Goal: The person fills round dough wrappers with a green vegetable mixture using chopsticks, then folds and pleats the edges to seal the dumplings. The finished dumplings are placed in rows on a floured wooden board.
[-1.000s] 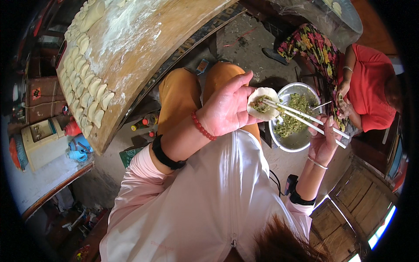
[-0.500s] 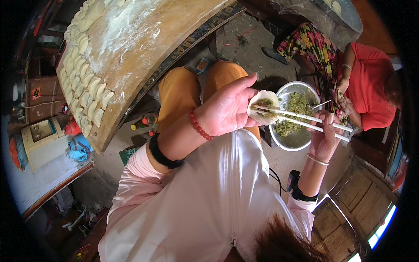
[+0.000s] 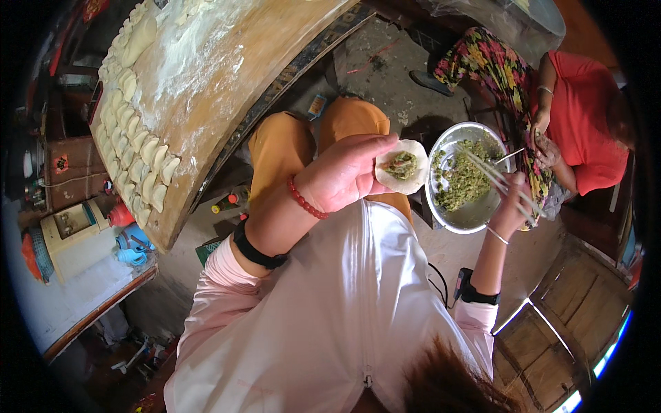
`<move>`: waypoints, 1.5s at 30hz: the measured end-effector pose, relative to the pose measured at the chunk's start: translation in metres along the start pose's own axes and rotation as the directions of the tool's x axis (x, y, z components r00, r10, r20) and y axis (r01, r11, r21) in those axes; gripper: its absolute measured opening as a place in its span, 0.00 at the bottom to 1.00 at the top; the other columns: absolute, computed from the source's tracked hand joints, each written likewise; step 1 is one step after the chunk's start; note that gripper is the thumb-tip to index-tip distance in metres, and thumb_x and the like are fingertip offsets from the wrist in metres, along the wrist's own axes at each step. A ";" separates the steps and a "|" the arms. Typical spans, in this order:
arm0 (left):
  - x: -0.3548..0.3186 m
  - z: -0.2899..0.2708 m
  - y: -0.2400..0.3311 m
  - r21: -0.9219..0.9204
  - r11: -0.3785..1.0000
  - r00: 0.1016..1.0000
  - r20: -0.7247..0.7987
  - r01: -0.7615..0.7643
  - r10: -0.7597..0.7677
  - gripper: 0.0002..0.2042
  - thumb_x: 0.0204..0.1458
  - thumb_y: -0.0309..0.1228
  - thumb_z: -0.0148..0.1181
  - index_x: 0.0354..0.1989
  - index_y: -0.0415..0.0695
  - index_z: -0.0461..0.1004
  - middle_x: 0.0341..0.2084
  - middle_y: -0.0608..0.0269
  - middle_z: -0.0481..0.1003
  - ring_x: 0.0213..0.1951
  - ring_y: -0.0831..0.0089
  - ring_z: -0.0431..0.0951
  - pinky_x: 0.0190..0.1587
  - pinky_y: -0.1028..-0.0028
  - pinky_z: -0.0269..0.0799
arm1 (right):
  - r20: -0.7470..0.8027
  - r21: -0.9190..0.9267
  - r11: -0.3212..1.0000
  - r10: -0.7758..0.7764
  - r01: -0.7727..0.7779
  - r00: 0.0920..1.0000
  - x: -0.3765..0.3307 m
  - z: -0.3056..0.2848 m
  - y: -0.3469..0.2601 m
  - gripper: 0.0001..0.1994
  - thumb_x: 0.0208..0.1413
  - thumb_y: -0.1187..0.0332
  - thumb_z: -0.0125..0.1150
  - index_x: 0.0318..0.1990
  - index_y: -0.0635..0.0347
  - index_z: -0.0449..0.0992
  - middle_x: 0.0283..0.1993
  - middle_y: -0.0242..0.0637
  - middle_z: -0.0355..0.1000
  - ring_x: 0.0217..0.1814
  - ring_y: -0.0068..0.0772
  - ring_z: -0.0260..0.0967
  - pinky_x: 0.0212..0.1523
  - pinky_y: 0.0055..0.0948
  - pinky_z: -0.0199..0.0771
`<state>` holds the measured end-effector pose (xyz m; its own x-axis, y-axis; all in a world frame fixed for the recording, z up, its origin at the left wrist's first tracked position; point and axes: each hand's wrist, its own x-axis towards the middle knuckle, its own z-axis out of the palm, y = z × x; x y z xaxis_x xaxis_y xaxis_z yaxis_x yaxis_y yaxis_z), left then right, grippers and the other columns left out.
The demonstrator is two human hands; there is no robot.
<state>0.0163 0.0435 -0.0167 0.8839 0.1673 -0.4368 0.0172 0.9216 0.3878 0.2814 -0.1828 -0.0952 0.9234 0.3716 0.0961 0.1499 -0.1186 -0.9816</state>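
A round dumpling wrapper (image 3: 416,153) rests on the fingers of my left hand (image 3: 344,173), its edge held there. A mound of green chopped filling (image 3: 400,165) sits in the middle of the wrapper, which is unfolded. My right hand (image 3: 509,205) grips a pair of white chopsticks (image 3: 493,175), smeared by motion. Their tips point into the metal bowl (image 3: 475,220), over more green filling (image 3: 460,184). A thin utensil handle (image 3: 510,155) sticks out over the bowl's right rim.
A floured wooden board (image 3: 255,62) at the upper left carries rows of folded dumplings (image 3: 141,155). At the right sits a person in a red top (image 3: 585,124), hands together. A white counter (image 3: 82,296) with blue containers stands at the far left.
The chopsticks have left the wrapper and swung right, over the bowl. My left hand has shifted slightly left with the wrapper, whose filling now shows uncovered.
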 end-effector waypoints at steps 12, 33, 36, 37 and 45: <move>0.009 -0.008 -0.001 0.137 0.990 1.000 -0.021 -0.020 0.023 0.15 0.63 0.30 0.52 0.55 0.36 0.71 0.47 0.58 0.78 0.50 0.68 0.79 0.53 0.67 0.76 | 0.615 -0.587 0.548 -0.176 0.596 0.768 -0.066 -0.003 0.172 0.13 0.49 0.63 0.68 0.34 0.62 0.75 0.39 0.43 0.73 0.41 0.49 0.71 0.38 0.44 0.74; 0.015 0.018 -0.014 0.087 0.975 0.978 0.018 0.205 -0.208 0.16 0.64 0.30 0.50 0.56 0.36 0.70 0.47 0.56 0.77 0.48 0.66 0.80 0.44 0.66 0.83 | 0.525 0.099 0.762 -0.586 0.640 0.617 -0.063 0.053 -0.088 0.20 0.32 0.78 0.70 0.39 0.60 0.77 0.40 0.38 0.70 0.40 0.44 0.69 0.42 0.40 0.68; 0.008 0.020 -0.016 0.047 0.977 0.978 0.026 0.208 -0.209 0.16 0.64 0.31 0.50 0.57 0.36 0.69 0.47 0.56 0.77 0.47 0.67 0.80 0.44 0.66 0.83 | 0.526 0.149 0.677 -0.671 0.721 0.522 -0.062 0.069 -0.103 0.19 0.30 0.77 0.71 0.37 0.56 0.78 0.37 0.33 0.70 0.38 0.38 0.69 0.37 0.36 0.66; 0.007 0.019 -0.017 0.062 0.975 0.977 0.026 0.212 -0.214 0.16 0.64 0.31 0.49 0.58 0.37 0.68 0.47 0.57 0.76 0.46 0.67 0.80 0.43 0.66 0.83 | 0.526 0.140 0.642 -0.693 0.754 0.492 -0.062 0.071 -0.104 0.19 0.30 0.76 0.70 0.37 0.55 0.79 0.36 0.32 0.70 0.38 0.38 0.69 0.37 0.36 0.66; 0.003 0.031 -0.024 0.627 0.776 0.997 0.075 -0.071 0.030 0.15 0.65 0.29 0.48 0.56 0.33 0.70 0.42 0.62 0.77 0.43 0.77 0.78 0.45 0.74 0.78 | 0.486 0.046 0.526 -0.755 0.849 0.441 -0.069 0.072 -0.102 0.15 0.32 0.67 0.74 0.33 0.52 0.80 0.33 0.27 0.69 0.35 0.36 0.66 0.32 0.34 0.61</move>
<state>0.0335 0.0106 -0.0022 0.9167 0.1683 -0.3623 0.2434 0.4837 0.8407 0.1769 -0.1305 -0.0134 0.1221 0.7010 0.7027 0.8470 0.2955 -0.4419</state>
